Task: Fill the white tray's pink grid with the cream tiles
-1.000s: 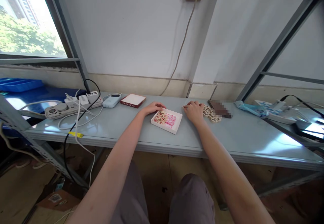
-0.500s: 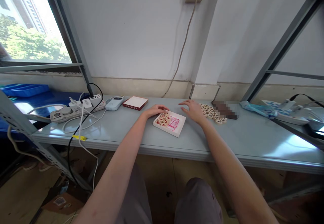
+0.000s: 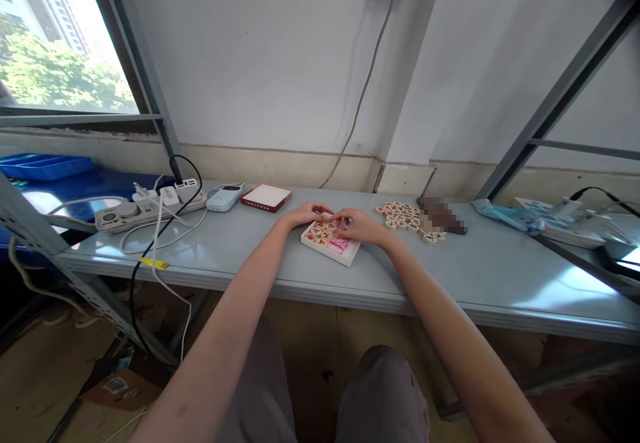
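Where the head view looks down on the desk (image 3: 480, 263), the white box (image 3: 327, 251) lies beneath the right hand (image 3: 340, 225), lettered discs (image 3: 325, 235) inside it left of that hand; loose discs (image 3: 400, 216) lie right of it. All discs look light, hard and smooth, probably best pinched by their rims. The left hand (image 3: 320, 213) curls against the box's far-left edge, its grip unclear; the right bends thumb and fingers downward, and whether they pinch anything I cannot tell.

A shallow white box (image 3: 344, 260), pink lines across its floor, lies angled beneath the right hand (image 3: 364, 225), the left hand (image 3: 304, 213) at its far edge. Round, pale pieces (image 3: 321, 233) with red characters fill its left part; loose discs (image 3: 403, 217) cluster right of the right hand.
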A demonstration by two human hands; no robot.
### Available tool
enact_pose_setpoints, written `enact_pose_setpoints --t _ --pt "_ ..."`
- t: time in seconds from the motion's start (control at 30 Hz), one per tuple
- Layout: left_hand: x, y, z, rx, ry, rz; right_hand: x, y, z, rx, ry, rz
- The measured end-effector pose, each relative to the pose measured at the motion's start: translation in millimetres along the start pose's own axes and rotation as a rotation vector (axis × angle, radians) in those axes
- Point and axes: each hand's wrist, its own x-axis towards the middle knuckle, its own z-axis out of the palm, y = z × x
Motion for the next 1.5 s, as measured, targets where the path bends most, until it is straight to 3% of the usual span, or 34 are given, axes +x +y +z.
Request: enact_pose_setpoints --t 0.33,0.43,0.6,0.73,0.83,0.9,1.0,1.13,1.27,1.4,1.5 --pt "0.4 -2.9 0.4 0.031 0.028 0.013 -0.3 -2.5 1.6 0.003 0.029 -0.028" --pt "-0.6 -0.9 1.2 0.025 0.034 0.002 -1.1 2.2 -3.7 0.077 0.110 0.008" --pt "-2.0 -0.2 1.6 -0.059 0.016 -0.046 -4.8 32.5 -11.9 0.025 0.399 0.270" --pt "-1.2 -3.1 1.0 -0.097 0.000 -0.057 -13.0 55.1 -8.4 -0.332 0.380 0.527" --pt "-0.2 -5.1 0.8 -0.107 0.008 -0.054 -18.3 60.3 -4.8 -0.530 0.402 0.631" --pt "0.4 -5.7 1.0 -0.118 0.012 -0.051 -20.0 60.3 -3.7 -0.586 0.439 0.604" --pt "0.5 -5.3 1.7 -0.141 0.034 -0.050 -20.8 59.5 -3.1 -0.610 0.380 0.517" --pt "1.3 -4.3 2.9 -0.166 0.091 -0.055 -19.6 56.5 -4.5 -0.601 0.356 0.529" --pt "5.4 -7.6 2.9 -0.155 0.172 -0.060 -13.0 40.2 -9.8 -0.307 0.398 0.339" --pt "9.3 -12.4 1.5 -0.066 0.271 -0.029 -5.9 14.7 -9.8 0.115 0.087 0.062" --pt "9.4 -12.7 0.9 -0.017 0.288 -0.013 -4.4 0.5 -5.7 0.163 -0.124 -0.006"
